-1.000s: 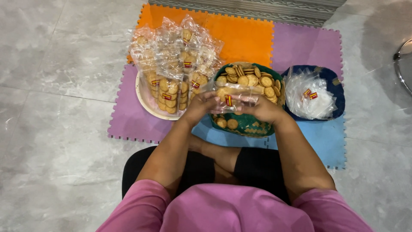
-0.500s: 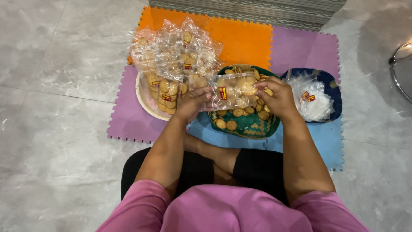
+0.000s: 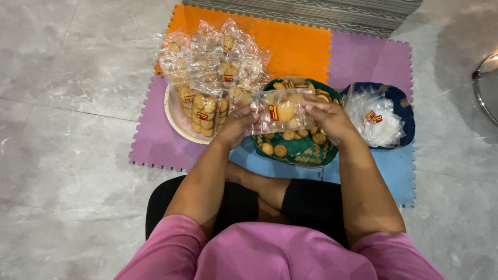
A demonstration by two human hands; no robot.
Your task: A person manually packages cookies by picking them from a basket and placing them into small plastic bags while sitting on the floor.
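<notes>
Both my hands hold one clear plastic bag of round biscuits level above a green woven basket. My left hand grips the bag's left end, my right hand grips its right end. A small red and yellow label shows on the bag's left part. Loose golden biscuits fill the basket under the bag. To the left, a heap of filled clear bags stands on a round cream plate.
A dark blue basket on the right holds empty clear bags with red labels. Everything rests on foam puzzle mats in orange, purple and blue, on a grey tiled floor. A metal ring shows at the right edge.
The bag has been lifted from low over the basket and turned flat between both hands. My hands have spread apart to its two ends.
</notes>
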